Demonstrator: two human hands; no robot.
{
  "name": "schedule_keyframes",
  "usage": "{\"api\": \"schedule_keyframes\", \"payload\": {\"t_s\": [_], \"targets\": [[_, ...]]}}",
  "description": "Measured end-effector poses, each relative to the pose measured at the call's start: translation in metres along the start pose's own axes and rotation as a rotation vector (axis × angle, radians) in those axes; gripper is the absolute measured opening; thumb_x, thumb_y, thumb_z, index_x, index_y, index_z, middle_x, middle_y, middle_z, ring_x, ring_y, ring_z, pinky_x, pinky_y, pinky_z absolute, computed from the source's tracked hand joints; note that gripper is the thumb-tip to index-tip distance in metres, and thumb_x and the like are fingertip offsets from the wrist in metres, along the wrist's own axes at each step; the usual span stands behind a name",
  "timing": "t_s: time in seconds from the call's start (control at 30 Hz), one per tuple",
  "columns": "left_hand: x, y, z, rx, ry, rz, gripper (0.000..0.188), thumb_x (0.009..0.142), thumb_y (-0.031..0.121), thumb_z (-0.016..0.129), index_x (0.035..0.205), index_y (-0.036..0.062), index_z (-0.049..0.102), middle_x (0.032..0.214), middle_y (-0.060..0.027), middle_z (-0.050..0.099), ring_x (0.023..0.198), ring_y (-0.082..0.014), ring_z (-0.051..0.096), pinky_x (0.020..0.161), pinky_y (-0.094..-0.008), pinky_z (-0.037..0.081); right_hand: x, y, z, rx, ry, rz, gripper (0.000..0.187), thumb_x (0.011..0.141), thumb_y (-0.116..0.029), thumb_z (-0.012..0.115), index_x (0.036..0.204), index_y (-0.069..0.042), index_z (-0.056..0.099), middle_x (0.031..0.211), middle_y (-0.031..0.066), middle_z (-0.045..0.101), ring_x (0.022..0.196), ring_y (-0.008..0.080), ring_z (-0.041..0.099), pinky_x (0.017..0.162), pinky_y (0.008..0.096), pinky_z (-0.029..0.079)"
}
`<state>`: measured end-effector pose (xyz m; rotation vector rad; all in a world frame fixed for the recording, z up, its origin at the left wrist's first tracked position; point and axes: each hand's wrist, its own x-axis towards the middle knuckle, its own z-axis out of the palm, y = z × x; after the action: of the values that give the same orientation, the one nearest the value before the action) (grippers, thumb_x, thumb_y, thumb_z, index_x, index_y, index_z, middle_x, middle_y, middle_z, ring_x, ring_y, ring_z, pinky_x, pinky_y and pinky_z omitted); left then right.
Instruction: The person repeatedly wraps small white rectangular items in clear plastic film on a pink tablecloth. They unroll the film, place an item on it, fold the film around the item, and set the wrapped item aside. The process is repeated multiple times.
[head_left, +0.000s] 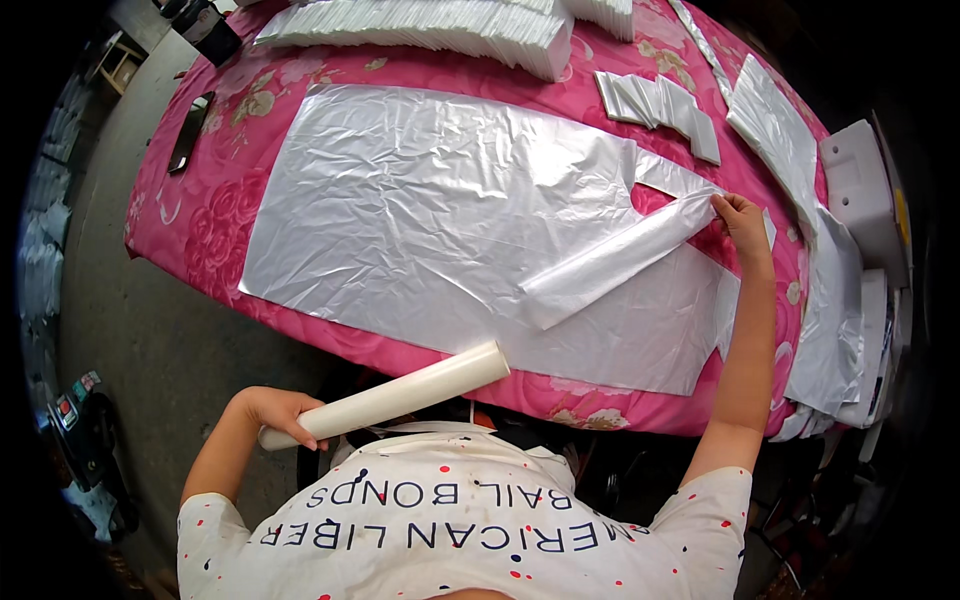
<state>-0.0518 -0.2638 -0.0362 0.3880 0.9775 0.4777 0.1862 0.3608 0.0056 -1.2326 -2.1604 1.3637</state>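
A stack of thin, silvery-white plastic sheets (400,190), with cut-outs at its right end, lies spread over the table. My right hand (741,222) pinches the narrow right end of a folded strip of plastic sheet (620,258), which runs slantwise to the lower left across the stack. In front of the table's near edge, my left hand (285,412) grips a smooth white tube (405,392) near its left end. The tube's right end tilts up, close to the table edge. My left fingers partly hide the tube's lower end.
A pink floral cloth (215,225) covers the table. Folded white packets stand in long rows (430,38) at the back, and several more packets (660,108) lie right of them. A phone (191,132) rests at left. More plastic film (820,270) and white foam boxes (862,195) line the right side.
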Motion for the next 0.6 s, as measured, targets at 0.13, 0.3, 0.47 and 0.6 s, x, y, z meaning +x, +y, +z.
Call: {"api": "schedule_keyframes", "payload": {"t_s": [0.13,0.3,0.47,0.6], "targets": [[-0.012,0.058,0.009,0.308,0.039,-0.022,0.040,0.074,0.010,0.072,0.111,0.0033,0.057,0.097,-0.0050,0.064,0.092,-0.0124,0.059,0.082,-0.0283,0.047,0.002,-0.001,-0.001,0.023,-0.070,-0.045,0.018,0.084,-0.021,0.065,0.082,-0.003,0.063,0.064,-0.0050,0.055,0.051,0.0016,0.043,0.046,0.0175,0.033],[0.019,0.174,0.019,1.015,0.398,0.244,0.047,0.064,0.019,0.072,0.108,0.0096,0.060,0.095,-0.0127,0.064,0.088,-0.0314,0.061,0.076,-0.0383,0.047,-0.005,-0.034,0.053,0.057,-0.189,-0.086,0.017,0.084,-0.019,0.065,0.082,-0.002,0.063,0.066,-0.0046,0.054,0.055,0.0021,0.041,0.050,0.0183,0.032],[0.069,0.225,0.024,1.460,0.747,0.630,0.037,0.068,0.019,0.071,0.102,0.0078,0.060,0.094,-0.0080,0.062,0.088,-0.0262,0.059,0.076,-0.0385,0.046,0.004,-0.055,0.091,0.091,-0.356,-0.101,0.017,0.083,-0.018,0.066,0.082,-0.001,0.064,0.066,-0.0036,0.055,0.055,0.0031,0.043,0.050,0.0188,0.034],[0.105,0.213,0.023,1.634,0.665,1.220,0.047,0.072,0.027,0.070,0.110,0.0031,0.055,0.103,-0.0091,0.057,0.091,-0.0257,0.057,0.087,-0.0378,0.045,0.011,-0.059,0.103,-0.046,-0.370,-0.067,0.017,0.082,-0.019,0.067,0.082,-0.002,0.064,0.066,-0.0027,0.056,0.057,0.0043,0.048,0.050,0.0189,0.038]]}}
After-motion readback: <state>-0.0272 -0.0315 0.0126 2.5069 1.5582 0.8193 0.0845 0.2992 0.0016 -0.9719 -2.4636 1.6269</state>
